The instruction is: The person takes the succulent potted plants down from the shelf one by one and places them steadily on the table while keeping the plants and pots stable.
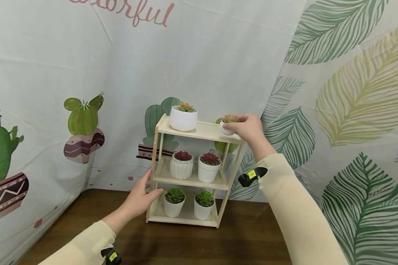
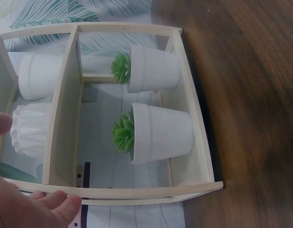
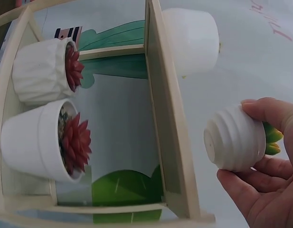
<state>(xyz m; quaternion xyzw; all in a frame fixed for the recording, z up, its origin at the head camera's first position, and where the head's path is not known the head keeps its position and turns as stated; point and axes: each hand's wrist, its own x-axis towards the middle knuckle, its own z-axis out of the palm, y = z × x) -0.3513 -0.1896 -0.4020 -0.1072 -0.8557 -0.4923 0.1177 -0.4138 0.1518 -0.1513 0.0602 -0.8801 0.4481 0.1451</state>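
Observation:
My right hand (image 1: 251, 130) grips a small ribbed white pot with a succulent (image 3: 236, 137) by its sides. In the right wrist view, the pot's base shows a gap from the top board of the wooden shelf (image 1: 192, 183). A round white pot with a yellowish succulent (image 1: 184, 118) stands at the left of that top board. My left hand (image 1: 140, 197) rests at the shelf's left side, fingers (image 2: 65, 209) along the side frame and holding nothing. In the head view, its thumb reaches across the left front post.
Two red succulents in white pots, one faceted (image 1: 181, 168) and one plain (image 1: 209, 171), fill the middle tier. Below them stand two green succulents in white pots (image 1: 174, 206). The shelf is on a dark wood table (image 1: 245, 239), with a printed cloth (image 1: 219, 66) behind.

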